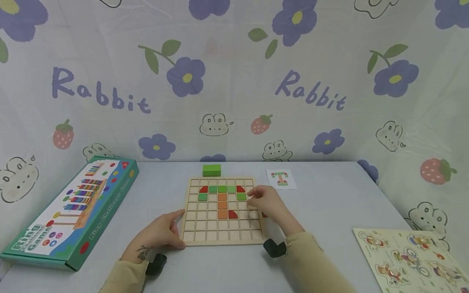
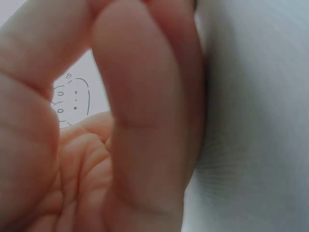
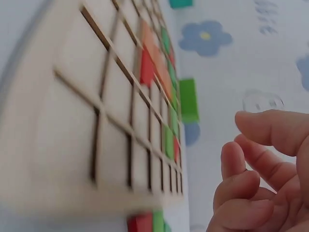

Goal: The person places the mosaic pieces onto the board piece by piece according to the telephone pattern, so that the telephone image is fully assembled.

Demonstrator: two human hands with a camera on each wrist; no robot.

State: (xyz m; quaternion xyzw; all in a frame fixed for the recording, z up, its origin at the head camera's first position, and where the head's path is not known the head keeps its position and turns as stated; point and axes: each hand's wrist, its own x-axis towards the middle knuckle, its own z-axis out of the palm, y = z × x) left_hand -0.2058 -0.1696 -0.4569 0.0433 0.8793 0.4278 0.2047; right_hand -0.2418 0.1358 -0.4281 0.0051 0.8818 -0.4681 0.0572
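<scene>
A wooden grid board (image 1: 209, 226) lies on the table, with green squares (image 1: 222, 189), orange squares (image 1: 222, 205) and red quarter-round blocks (image 1: 232, 214) set in its cells. My left hand (image 1: 161, 232) touches the board's left edge, index finger higher up and thumb by the near corner. In the left wrist view its bent fingers (image 2: 145, 111) hide the board. Over the board's right edge hovers my right hand (image 1: 269, 203), close to a green square (image 1: 241, 196). The right wrist view shows thumb and loosely curled fingers (image 3: 241, 188) apart, with nothing between them.
Behind the board stands a green block (image 1: 211, 170), beside a pattern card (image 1: 281, 179). Red and green blocks (image 3: 141, 222) lie past the board's right edge, partly hidden by my right hand. A game box (image 1: 73, 207) is at left, a picture puzzle board (image 1: 410, 256) at right.
</scene>
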